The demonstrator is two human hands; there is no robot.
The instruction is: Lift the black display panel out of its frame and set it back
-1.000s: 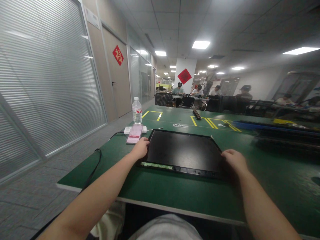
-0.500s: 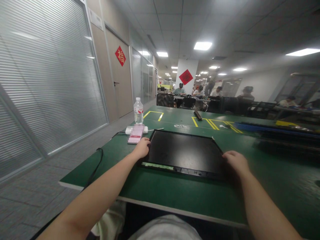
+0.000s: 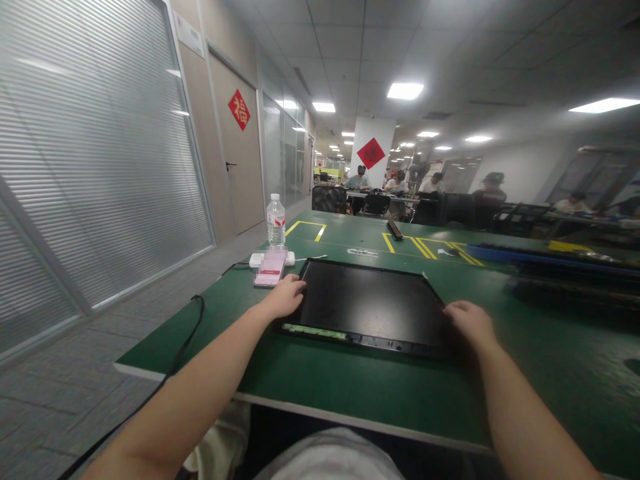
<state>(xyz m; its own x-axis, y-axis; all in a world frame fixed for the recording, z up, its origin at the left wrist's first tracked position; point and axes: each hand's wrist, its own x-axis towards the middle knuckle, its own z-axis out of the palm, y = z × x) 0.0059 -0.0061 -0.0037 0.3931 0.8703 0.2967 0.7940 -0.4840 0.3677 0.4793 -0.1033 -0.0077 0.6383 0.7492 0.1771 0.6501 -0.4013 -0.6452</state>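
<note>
Okay, we have our left hand [image 3: 286, 298] and right hand [image 3: 473, 325] grasping opposite side edges of the black panel [image 3: 373, 303]; phone [image 3: 269, 272] and bottle [image 3: 276, 225] left of it

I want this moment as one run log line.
left hand: touching left edge of glossy black rectangular panel; right hand: touching right edge; panel: on green table; beyond left hand: pink-screened phone
</note>
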